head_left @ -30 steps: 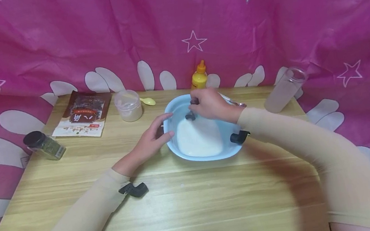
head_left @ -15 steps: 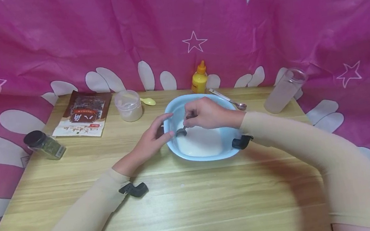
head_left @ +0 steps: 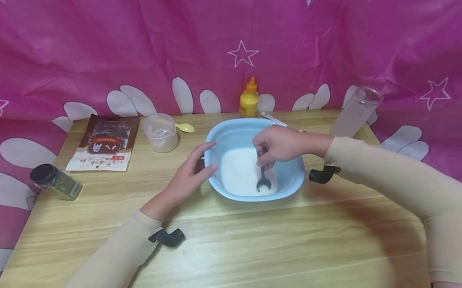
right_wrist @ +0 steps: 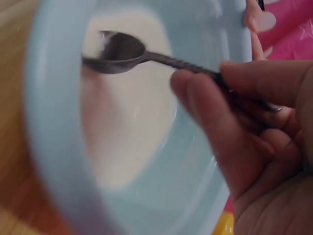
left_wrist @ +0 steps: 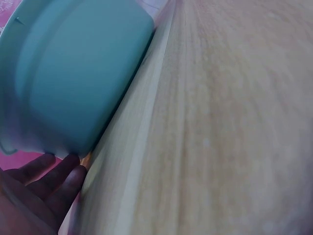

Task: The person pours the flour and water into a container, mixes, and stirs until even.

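One blue bowl (head_left: 251, 134) mid-table, right hand (head_left: 281, 145) pinching one spoon (head_left: 263, 180) in the white stuff, left hand (head_left: 191, 172) relaxed, fingers resting against the rim.

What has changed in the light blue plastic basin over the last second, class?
The right hand, gripping the dark metal spoon, carried it from the light blue plastic basin's far side, past its left, to the near-right part of the white liquid. The left hand stayed on the rim.
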A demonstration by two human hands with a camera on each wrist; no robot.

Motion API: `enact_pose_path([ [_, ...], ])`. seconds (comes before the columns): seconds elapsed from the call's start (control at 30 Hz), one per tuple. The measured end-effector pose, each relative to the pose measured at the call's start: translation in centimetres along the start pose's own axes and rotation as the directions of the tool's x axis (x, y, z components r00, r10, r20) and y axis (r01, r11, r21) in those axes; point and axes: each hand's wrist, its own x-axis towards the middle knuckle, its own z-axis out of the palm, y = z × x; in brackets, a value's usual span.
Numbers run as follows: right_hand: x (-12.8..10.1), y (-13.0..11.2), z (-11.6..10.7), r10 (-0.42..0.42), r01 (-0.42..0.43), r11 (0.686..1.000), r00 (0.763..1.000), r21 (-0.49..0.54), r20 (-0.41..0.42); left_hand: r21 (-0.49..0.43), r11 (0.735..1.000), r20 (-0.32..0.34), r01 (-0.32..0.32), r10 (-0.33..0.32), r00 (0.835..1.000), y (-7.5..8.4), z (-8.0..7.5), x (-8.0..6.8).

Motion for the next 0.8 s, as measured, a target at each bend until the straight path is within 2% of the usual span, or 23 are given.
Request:
enact_pose_path([
  [0.1, -0.4, 0.9, -0.9, 0.037, -0.041, 0.997, 0.998, -0.071, -0.057, 0.004, 1.0, -0.004, 0.001, -0.001, 1.0, 0.1, 0.0, 0.1],
  [0.2, -0.4, 1.5, -1.5, 0.05, -0.074, 0.986, 0.986, -0.151, -0.159, 0.002, 1.0, -0.006, 0.0, 0.0, 1.0, 0.2, 0.0, 0.0],
  [0.3, -0.1, 1.9, -1.8, 0.038, -0.104, 0.968, 0.962, -0.23, -0.272, 0.0, 1.0, -0.013, 0.008, -0.008, 1.0, 0.0, 0.2, 0.0],
  [0.43, 0.7, 2.2, -1.7, 0.028, -0.129, 0.961, 0.924, -0.243, -0.381, -0.004, 1.0, -0.01, 0.019, -0.019, 1.0, 0.0, 0.2, -0.1],
  [0.6, 2.1, 1.5, -0.9, 0.014, -0.095, 0.98, 0.91, -0.175, -0.414, -0.006, 1.0, -0.008, 0.024, -0.024, 1.0, 0.0, 0.3, -0.4],
  [0.8, 3.1, 0.1, 0.2, -0.045, 0.009, 0.995, 0.931, -0.1, -0.363, -0.01, 1.0, -0.01, 0.015, -0.015, 1.0, -0.1, 0.5, -0.2],
])
